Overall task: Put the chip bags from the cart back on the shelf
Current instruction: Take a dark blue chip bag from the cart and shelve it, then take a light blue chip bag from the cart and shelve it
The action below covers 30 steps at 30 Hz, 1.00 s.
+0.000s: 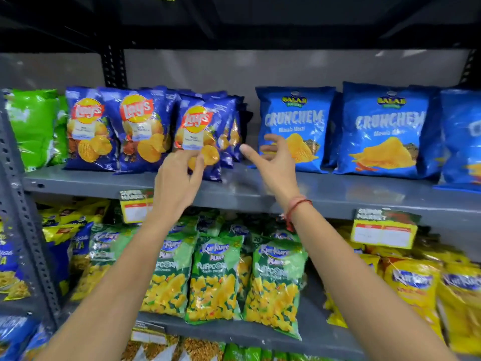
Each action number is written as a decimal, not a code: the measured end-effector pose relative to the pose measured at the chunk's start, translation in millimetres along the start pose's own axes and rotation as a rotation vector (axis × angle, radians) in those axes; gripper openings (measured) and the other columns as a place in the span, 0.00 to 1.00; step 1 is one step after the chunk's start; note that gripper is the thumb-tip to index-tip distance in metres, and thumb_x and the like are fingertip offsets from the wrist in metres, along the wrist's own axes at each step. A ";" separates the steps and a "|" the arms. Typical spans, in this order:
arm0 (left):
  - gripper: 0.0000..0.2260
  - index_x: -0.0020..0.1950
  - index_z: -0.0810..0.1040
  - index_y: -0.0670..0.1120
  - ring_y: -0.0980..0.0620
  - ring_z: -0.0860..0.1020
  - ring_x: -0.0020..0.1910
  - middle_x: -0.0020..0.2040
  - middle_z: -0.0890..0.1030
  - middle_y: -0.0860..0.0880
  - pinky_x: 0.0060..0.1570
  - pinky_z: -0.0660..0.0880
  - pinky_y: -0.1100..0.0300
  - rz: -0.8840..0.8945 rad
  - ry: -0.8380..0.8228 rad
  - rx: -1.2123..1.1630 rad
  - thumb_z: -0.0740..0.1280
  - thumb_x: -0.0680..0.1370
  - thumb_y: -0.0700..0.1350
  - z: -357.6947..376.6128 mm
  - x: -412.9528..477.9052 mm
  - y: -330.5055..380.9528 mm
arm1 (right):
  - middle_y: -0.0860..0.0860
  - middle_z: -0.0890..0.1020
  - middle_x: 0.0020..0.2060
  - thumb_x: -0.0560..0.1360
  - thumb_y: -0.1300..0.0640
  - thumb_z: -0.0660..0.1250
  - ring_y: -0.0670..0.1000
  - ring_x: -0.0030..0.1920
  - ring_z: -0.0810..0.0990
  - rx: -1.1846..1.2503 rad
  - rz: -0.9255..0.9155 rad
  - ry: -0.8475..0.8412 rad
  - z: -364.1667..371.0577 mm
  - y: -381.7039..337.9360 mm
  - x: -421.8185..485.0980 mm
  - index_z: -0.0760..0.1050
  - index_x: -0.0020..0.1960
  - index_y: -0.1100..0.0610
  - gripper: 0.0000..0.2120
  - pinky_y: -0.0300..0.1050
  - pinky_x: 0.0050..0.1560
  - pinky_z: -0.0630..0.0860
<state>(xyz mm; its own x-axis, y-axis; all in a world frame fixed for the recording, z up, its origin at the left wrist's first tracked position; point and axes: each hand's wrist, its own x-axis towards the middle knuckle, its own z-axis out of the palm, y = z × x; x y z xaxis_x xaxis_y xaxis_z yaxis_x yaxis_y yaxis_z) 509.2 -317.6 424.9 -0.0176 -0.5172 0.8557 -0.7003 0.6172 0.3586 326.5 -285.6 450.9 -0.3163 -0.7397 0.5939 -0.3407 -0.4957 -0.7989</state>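
1. My left grip [177, 178] has curled fingertips on the lower front of the nearest Lay's bag [200, 126]. I cannot tell if it is pinching or only touching.
2. That bag stands on the upper shelf [338, 188], long axis upright, directly ahead of the left grip, which is the nearer one.
3. My right grip [273, 162] is spread wide and holds nothing, at the gap beside the Crunchem bags [299, 113].
4. Count: three Lay's fronts, more behind; three Crunchem, one cropped.

A supermarket: grey shelf [338, 188] of chip bags [294, 126], price tags [385, 227].
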 end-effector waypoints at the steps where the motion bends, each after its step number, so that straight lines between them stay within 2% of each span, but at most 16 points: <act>1: 0.15 0.53 0.80 0.42 0.42 0.78 0.51 0.50 0.82 0.43 0.49 0.70 0.53 0.024 0.006 -0.041 0.58 0.79 0.50 6.4 -3.9 18.1 | 0.51 0.77 0.50 0.69 0.49 0.74 0.45 0.46 0.77 0.007 -0.033 0.035 -19.2 -2.1 -9.8 0.70 0.61 0.57 0.26 0.33 0.47 0.73; 3: 0.14 0.53 0.79 0.42 0.43 0.77 0.53 0.52 0.82 0.43 0.53 0.69 0.55 0.083 0.004 -0.152 0.59 0.79 0.48 21.4 -17.7 54.9 | 0.48 0.78 0.46 0.69 0.52 0.74 0.40 0.41 0.77 0.012 -0.089 0.119 -60.4 -1.3 -31.1 0.72 0.56 0.54 0.19 0.31 0.46 0.73; 6: 0.13 0.53 0.79 0.42 0.46 0.78 0.54 0.52 0.82 0.45 0.57 0.69 0.57 0.141 -0.048 -0.319 0.59 0.79 0.47 50.6 -53.3 108.1 | 0.51 0.80 0.46 0.69 0.52 0.74 0.45 0.44 0.79 -0.034 -0.094 0.239 -127.9 9.2 -69.8 0.74 0.54 0.53 0.16 0.33 0.47 0.74; 9: 0.12 0.52 0.80 0.41 0.47 0.78 0.54 0.52 0.83 0.45 0.58 0.71 0.57 0.187 -0.133 -0.460 0.60 0.78 0.45 88.6 -103.1 156.7 | 0.49 0.80 0.44 0.70 0.54 0.73 0.43 0.42 0.78 -0.099 -0.012 0.326 -193.7 30.3 -116.9 0.75 0.50 0.50 0.11 0.31 0.43 0.74; 11: 0.11 0.52 0.80 0.41 0.48 0.78 0.54 0.52 0.83 0.45 0.58 0.70 0.59 0.215 -0.240 -0.544 0.60 0.78 0.45 117.1 -140.4 186.8 | 0.48 0.80 0.42 0.70 0.55 0.73 0.40 0.41 0.78 -0.161 0.071 0.386 -234.2 51.1 -150.5 0.75 0.49 0.51 0.10 0.29 0.41 0.73; 15: 0.13 0.52 0.80 0.42 0.50 0.77 0.54 0.52 0.83 0.45 0.57 0.71 0.57 0.240 -0.547 -0.666 0.59 0.78 0.47 175.1 -217.0 244.0 | 0.50 0.80 0.43 0.71 0.55 0.73 0.40 0.39 0.77 -0.286 0.298 0.518 -309.0 106.5 -226.4 0.76 0.50 0.56 0.11 0.27 0.39 0.72; 20: 0.17 0.53 0.79 0.42 0.44 0.78 0.54 0.52 0.82 0.43 0.54 0.71 0.55 0.241 -0.994 -0.687 0.57 0.77 0.51 246.3 -311.3 297.3 | 0.50 0.79 0.40 0.69 0.55 0.74 0.35 0.35 0.75 -0.401 0.641 0.648 -378.5 182.2 -327.8 0.75 0.48 0.55 0.11 0.29 0.38 0.71; 21: 0.19 0.54 0.79 0.42 0.43 0.78 0.54 0.52 0.82 0.43 0.54 0.72 0.53 0.233 -1.083 -0.665 0.56 0.77 0.53 259.6 -331.1 305.1 | 0.51 0.79 0.40 0.69 0.53 0.73 0.36 0.35 0.76 -0.421 0.716 0.666 -389.8 197.2 -348.8 0.74 0.48 0.55 0.12 0.31 0.39 0.72; 23: 0.21 0.55 0.79 0.43 0.43 0.77 0.55 0.53 0.81 0.42 0.54 0.73 0.51 0.256 -1.244 -0.593 0.54 0.75 0.55 285.8 -370.9 317.1 | 0.54 0.80 0.42 0.67 0.49 0.72 0.45 0.40 0.78 -0.444 0.878 0.707 -408.1 226.9 -390.7 0.75 0.50 0.57 0.17 0.38 0.43 0.73; 26: 0.16 0.54 0.79 0.41 0.42 0.79 0.51 0.52 0.82 0.40 0.51 0.69 0.56 0.294 -1.527 -0.539 0.60 0.76 0.50 316.3 -426.1 336.7 | 0.56 0.79 0.42 0.70 0.53 0.74 0.53 0.43 0.77 -0.432 1.139 0.757 -425.9 257.7 -452.8 0.75 0.53 0.62 0.18 0.50 0.47 0.76; 28: 0.12 0.55 0.79 0.39 0.42 0.79 0.53 0.54 0.81 0.38 0.50 0.68 0.56 0.273 -1.776 -0.461 0.64 0.77 0.45 335.4 -461.3 347.1 | 0.55 0.77 0.43 0.71 0.56 0.73 0.53 0.45 0.76 -0.376 1.314 0.781 -431.1 274.8 -489.8 0.75 0.56 0.66 0.19 0.46 0.45 0.72; 30: 0.13 0.56 0.78 0.38 0.41 0.78 0.58 0.58 0.80 0.38 0.51 0.69 0.56 0.293 -2.012 -0.312 0.65 0.76 0.45 356.1 -497.2 349.1 | 0.56 0.76 0.45 0.70 0.55 0.74 0.53 0.46 0.75 -0.348 1.429 0.799 -433.1 293.9 -519.6 0.74 0.58 0.67 0.23 0.45 0.46 0.71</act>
<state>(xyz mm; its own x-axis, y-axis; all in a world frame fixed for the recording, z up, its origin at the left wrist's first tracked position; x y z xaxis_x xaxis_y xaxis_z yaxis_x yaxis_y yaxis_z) 19.3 -56.2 -8.2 -0.8274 -0.0576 -0.5586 -0.4160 0.7311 0.5407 7.3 150.2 -51.3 -0.8283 -0.0209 -0.5598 0.4675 0.5250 -0.7112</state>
